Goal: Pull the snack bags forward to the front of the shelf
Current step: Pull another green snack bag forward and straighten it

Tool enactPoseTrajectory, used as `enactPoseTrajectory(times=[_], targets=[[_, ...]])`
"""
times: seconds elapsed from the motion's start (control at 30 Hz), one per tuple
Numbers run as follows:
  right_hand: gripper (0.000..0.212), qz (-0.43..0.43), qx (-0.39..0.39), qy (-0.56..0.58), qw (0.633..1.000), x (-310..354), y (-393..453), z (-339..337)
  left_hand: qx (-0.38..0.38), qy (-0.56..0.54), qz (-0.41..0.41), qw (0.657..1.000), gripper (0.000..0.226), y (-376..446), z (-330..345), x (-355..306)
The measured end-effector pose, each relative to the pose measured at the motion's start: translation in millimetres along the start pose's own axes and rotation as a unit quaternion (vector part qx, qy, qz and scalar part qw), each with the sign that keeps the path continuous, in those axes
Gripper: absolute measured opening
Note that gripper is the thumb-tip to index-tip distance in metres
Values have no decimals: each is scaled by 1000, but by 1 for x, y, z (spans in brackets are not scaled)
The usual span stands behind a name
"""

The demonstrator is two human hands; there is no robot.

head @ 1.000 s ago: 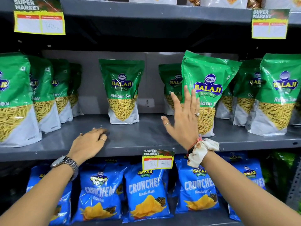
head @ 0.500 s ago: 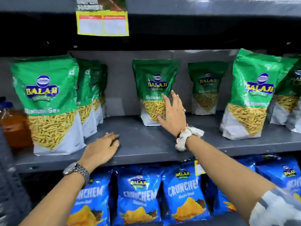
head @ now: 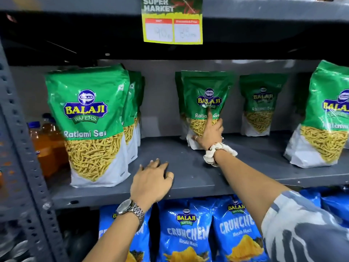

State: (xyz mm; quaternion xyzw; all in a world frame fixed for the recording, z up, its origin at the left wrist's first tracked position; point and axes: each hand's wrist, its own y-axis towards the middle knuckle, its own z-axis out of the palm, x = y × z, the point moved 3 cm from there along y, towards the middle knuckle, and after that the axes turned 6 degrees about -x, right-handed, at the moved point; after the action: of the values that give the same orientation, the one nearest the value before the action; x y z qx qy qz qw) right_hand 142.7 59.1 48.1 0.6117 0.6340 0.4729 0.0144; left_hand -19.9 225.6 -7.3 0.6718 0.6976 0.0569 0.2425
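Green Balaji Ratlami Sev bags stand on a grey metal shelf (head: 188, 167). One bag (head: 88, 120) is at the front left with more lined up behind it, and another (head: 326, 118) is at the front right. A middle bag (head: 207, 87) stands far back, with a further bag (head: 261, 108) to its right by the back wall. My right hand (head: 210, 135) is pressed on the middle bag's lower front, thumb at its left bottom corner and fingers round its right side. My left hand (head: 151, 184) rests palm down on the shelf near the front edge, holding nothing.
Blue Crunchem bags (head: 186, 233) fill the shelf below. Orange drink bottles (head: 45, 148) stand behind the perforated upright post (head: 22, 148) at the left. A yellow price tag (head: 172, 21) hangs from the shelf above, which sits low over the bags.
The view has swung left. My right hand moved from the right-hand bag across to the middle bag at the back and closed on it. My left hand stayed on the shelf.
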Motion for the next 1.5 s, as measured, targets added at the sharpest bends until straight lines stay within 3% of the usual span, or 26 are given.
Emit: enactPoseTrajectory(times=[0.37, 0.83, 1.5], targets=[[104, -9, -45, -6, 999, -2, -11, -17, 5, 5, -5, 1000, 51, -2, 0, -2], [110, -66, -49, 67, 994, -8, -86, -93, 12, 12, -4, 1000, 51, -5, -2, -4], [113, -83, -48, 54, 994, -3, -142, -147, 35, 15, -2, 999, 51, -5, -4, -5]])
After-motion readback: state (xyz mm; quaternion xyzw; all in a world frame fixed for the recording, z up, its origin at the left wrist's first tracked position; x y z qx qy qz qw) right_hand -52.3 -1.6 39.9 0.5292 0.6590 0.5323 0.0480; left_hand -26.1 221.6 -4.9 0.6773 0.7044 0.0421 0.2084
